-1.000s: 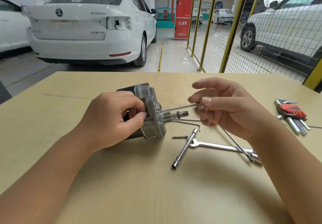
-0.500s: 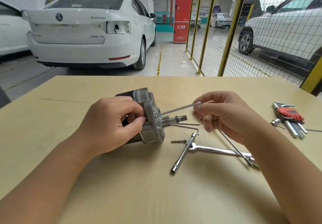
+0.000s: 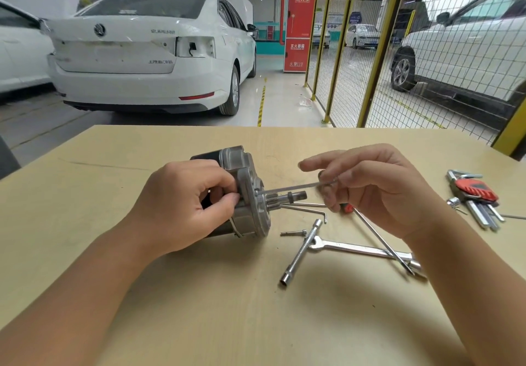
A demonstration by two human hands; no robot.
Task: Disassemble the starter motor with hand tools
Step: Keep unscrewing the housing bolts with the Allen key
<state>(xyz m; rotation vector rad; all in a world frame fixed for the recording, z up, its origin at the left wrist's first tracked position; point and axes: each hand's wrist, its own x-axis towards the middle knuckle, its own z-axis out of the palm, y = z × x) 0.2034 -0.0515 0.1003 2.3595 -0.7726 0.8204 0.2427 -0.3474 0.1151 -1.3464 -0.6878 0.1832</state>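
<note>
The starter motor (image 3: 242,194) lies on its side near the middle of the wooden table (image 3: 142,308), its silver end plate and short shaft facing right. The left hand (image 3: 182,209) wraps over the dark body from the near side, fingers closed around it, thumb pressed vs. the plate's edge. A thin hex key (image 3: 290,188) runs from the plate out to the right hand (image 3: 378,189), tip touching the plate just above the shaft. That hand pinches the key's far end w/ thumb and middle fingers; the index finger sticks out straight, off the tool.

Just right of the motor, on the table: a second L-shaped hex key (image 3: 307,209), a small loose bolt (image 3: 293,233), a T-handle socket wrench (image 3: 301,251), and a flat spanner (image 3: 361,249) crossing under a long screwdriver (image 3: 381,240) (its red handle mostly hidden behind the right hand). Well apart, near the right edge, sits a folding hex key set (image 3: 475,194) w/ a red holder.

Beyond the table: a white car (image 3: 148,52), a red cabinet (image 3: 297,29), a yellow mesh fence (image 3: 355,52).
</note>
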